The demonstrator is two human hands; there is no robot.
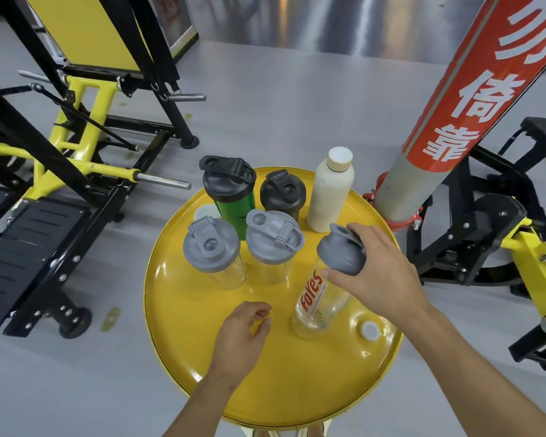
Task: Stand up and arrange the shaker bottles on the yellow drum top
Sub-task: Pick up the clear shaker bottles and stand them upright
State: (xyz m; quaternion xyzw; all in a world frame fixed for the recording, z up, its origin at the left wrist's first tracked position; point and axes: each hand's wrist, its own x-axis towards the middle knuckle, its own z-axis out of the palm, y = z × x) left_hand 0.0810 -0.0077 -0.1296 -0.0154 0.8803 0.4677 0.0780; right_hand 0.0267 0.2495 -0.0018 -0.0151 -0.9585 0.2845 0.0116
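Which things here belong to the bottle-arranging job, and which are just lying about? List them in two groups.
Job: round yellow drum top; clear grey-lidded Foyes bottle in right hand's grip; two clear grey-lidded shakers; green black-lidded shaker; black shaker; cream bottle; left hand.
Lying about: black-and-yellow gym machine; red-wrapped pillar; small white cap.

Floor: smooth pale grey, with a glossy reflective band along the far edge showing streaks of light. To the left stands a black and yellow steel exercise machine with a ribbed black footplate and chrome pegs; a second black and yellow machine occupies the right side. A grey pillar rises at right, wrapped in a red sleeve bearing white characters, with a red clamp at its base.
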